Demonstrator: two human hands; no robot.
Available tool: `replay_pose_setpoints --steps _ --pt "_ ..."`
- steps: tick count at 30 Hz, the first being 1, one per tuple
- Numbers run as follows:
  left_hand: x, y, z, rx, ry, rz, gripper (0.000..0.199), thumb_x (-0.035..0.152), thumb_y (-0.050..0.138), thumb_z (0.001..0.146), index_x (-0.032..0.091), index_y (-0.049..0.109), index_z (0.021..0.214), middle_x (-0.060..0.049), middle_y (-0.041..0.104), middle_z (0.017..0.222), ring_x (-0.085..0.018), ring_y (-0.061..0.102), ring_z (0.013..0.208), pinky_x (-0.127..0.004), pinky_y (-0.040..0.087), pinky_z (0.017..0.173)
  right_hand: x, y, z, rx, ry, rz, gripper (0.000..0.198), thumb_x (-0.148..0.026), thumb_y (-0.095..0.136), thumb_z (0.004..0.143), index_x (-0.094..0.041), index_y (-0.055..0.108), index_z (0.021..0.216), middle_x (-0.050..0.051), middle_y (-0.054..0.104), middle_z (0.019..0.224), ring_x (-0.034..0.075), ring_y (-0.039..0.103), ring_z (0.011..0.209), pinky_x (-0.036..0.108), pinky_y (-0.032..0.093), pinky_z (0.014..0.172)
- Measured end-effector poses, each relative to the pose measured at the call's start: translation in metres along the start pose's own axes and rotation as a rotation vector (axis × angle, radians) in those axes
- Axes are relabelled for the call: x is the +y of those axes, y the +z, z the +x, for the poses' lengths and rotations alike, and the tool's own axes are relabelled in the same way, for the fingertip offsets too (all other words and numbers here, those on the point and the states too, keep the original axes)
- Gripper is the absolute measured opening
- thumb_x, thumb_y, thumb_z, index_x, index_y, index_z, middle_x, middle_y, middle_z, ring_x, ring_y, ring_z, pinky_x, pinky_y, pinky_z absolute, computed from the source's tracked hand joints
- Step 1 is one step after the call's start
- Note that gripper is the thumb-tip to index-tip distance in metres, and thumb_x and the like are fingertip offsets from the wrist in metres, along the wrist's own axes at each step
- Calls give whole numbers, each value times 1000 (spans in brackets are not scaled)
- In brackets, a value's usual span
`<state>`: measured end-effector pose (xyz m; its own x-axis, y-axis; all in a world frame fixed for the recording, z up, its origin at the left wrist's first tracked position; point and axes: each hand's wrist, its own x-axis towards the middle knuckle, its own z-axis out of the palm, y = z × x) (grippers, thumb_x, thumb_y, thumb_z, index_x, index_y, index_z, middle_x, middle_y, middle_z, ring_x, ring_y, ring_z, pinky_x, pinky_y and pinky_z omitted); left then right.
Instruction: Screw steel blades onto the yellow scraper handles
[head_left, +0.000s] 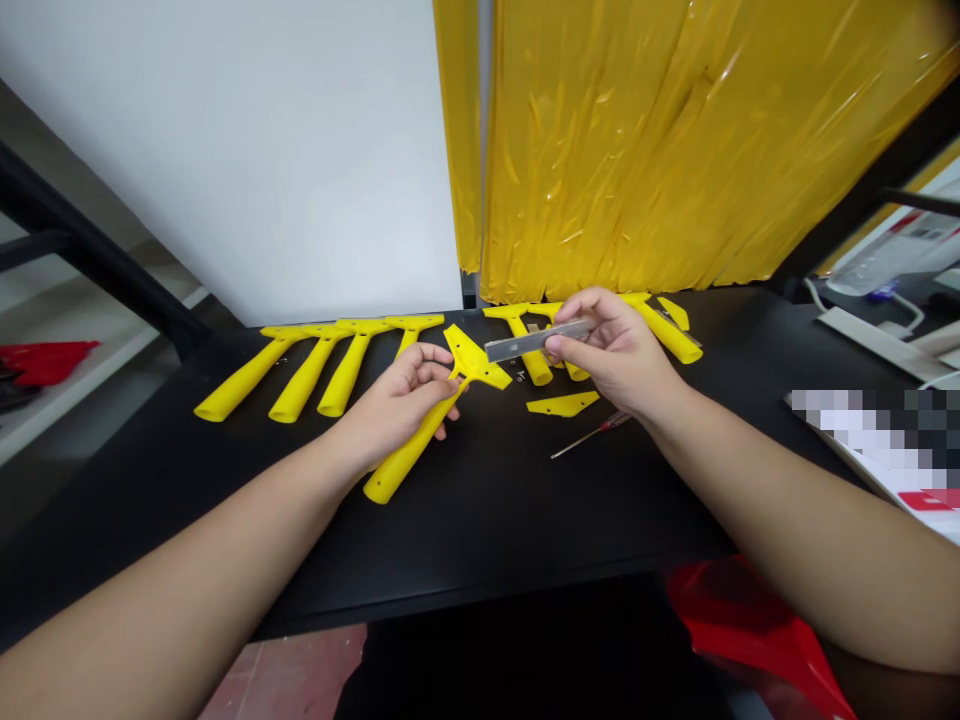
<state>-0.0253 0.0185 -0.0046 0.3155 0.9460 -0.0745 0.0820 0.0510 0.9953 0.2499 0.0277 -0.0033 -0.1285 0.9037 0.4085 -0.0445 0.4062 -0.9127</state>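
My left hand [411,395] is closed round the neck of a yellow plastic scraper handle [409,455], its flared, holed head pointing up and right. In my right hand [616,348] I pinch a flat grey metal blade [517,345] between thumb and fingers. The blade's left end is close to the handle's head; whether they touch I cannot tell. Below the blade, a loose yellow cover plate [562,404] with holes lies on the black table [480,540]. A screwdriver [589,436] rests nearby, its red grip partly behind my right hand.
Several yellow scraper handles [296,385] stand in a row at the back left; more [679,335] lie behind my right hand. Small screws [520,377] are scattered near the cover plate. A white panel [315,150] and yellow plastic sheeting [637,150] rise behind the table.
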Motion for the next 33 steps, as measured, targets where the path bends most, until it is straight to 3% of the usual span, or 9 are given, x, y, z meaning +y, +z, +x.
replay_pose_setpoints --steps 5,8,11,18,24,30,33 --pt "-1 2 -1 -101 -87 29 41 34 74 94 22 50 125 1 65 85 -17 69 67 -26 59 49 -3 -1 1 -28 200 216 57 -35 96 74 -29 52 109 -6 69 84 14 72 73 31 63 70" --pt "-1 5 -4 -186 -117 44 44 38 78 92 20 55 125 1 64 84 -16 68 69 -26 61 51 -1 2 0 -98 311 206 59 -31 97 73 -26 53 112 -6 73 78 12 68 61 26 58 59" --pt "0 8 -7 -282 -123 60 40 42 80 91 18 61 119 0 64 84 -18 69 73 -27 62 53 4 9 -3 -158 369 171 55 -26 97 71 -22 59 111 -3 78 79 12 70 64 25 58 60" --pt "0 13 -10 -352 -112 35 31 38 73 97 18 65 120 -4 66 96 -16 68 75 -26 62 54 12 22 -7 -249 450 146 47 -22 98 70 -20 65 103 -2 77 75 14 74 68 26 64 61" --pt "3 17 -12 -359 -106 17 25 37 74 96 19 66 111 -2 62 89 -16 67 74 -23 59 50 11 26 -8 -260 477 140 43 -20 101 64 -20 69 93 -2 75 73 14 73 67 26 66 58" --pt "3 18 -12 -379 -112 -27 24 38 73 98 19 64 108 -2 62 88 -15 66 72 -21 55 48 10 27 -7 -290 510 114 35 -26 100 68 -18 72 88 0 74 74 13 71 66 24 63 57" --pt "3 19 -11 -356 -159 -78 26 38 76 96 19 65 110 -2 64 90 -14 66 70 -21 54 48 13 27 -7 -291 480 64 43 -31 100 68 -20 67 93 -2 72 71 12 66 60 24 56 50"
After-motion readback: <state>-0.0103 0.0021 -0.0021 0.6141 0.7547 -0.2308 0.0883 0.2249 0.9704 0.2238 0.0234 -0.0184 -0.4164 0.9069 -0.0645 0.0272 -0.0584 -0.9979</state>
